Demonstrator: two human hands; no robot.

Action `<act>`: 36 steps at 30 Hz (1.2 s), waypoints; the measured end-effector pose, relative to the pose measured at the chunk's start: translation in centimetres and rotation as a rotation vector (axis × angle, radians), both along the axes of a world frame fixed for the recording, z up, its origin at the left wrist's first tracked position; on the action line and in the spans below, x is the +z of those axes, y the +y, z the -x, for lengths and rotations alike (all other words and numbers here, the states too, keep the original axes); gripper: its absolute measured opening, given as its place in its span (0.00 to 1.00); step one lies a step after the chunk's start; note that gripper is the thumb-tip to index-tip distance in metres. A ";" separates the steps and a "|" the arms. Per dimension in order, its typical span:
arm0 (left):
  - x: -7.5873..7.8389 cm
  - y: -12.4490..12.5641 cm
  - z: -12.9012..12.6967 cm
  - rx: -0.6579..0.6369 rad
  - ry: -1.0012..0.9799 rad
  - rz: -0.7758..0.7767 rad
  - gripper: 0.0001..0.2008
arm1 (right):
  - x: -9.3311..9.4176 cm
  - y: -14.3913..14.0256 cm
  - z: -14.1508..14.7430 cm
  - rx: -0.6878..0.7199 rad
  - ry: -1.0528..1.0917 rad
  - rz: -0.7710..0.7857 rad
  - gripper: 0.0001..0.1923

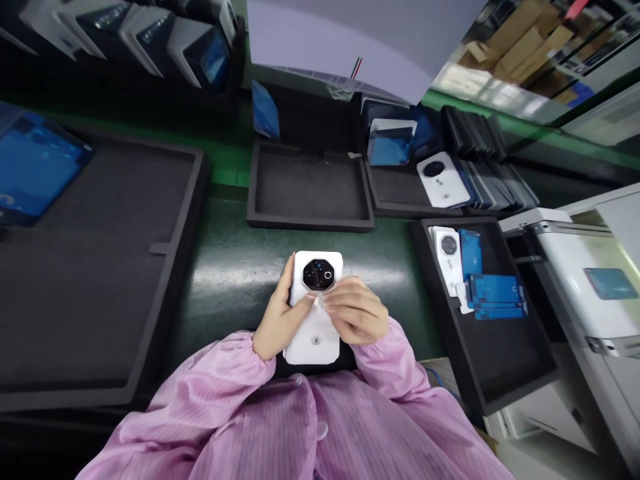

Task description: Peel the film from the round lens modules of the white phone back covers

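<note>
Fingers (311,303) of both hands clamped on white phone (316,308), rear side up, camera end away from body.

Left hand (281,319) wrapped round left edge of phone; right hand (356,313) closed over right edge, fingertips meeting at mid-back, possibly pinching a thin clear film, not certain. Phone held just above green surface (235,273), close to pink sleeves (220,380). Empty black foam tray (310,190) beyond; tray (505,360) at right with white phone backs (449,257) and blue-filmed parts (495,293).
</note>
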State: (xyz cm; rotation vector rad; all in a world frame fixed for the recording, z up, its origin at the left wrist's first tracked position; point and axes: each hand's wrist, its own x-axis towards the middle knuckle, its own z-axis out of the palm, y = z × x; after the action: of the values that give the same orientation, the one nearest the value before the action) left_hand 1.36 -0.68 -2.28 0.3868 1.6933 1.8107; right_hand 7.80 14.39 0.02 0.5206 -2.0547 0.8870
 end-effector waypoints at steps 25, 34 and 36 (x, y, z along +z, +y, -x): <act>-0.1 -0.3 0.0 0.042 0.094 -0.039 0.37 | 0.3 0.3 -0.1 0.067 -0.051 -0.028 0.09; 0.0 -0.4 0.0 0.050 0.090 -0.034 0.36 | 0.3 0.4 -0.2 0.063 -0.071 -0.056 0.11; 0.0 -0.3 -0.1 0.057 0.084 -0.026 0.36 | 0.2 0.4 -0.2 0.047 -0.080 -0.056 0.12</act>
State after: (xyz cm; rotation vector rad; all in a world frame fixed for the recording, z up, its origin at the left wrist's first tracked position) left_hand 1.44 -1.00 -2.30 0.4350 1.7552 1.8837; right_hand 8.00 14.80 0.26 0.5744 -2.1527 0.8926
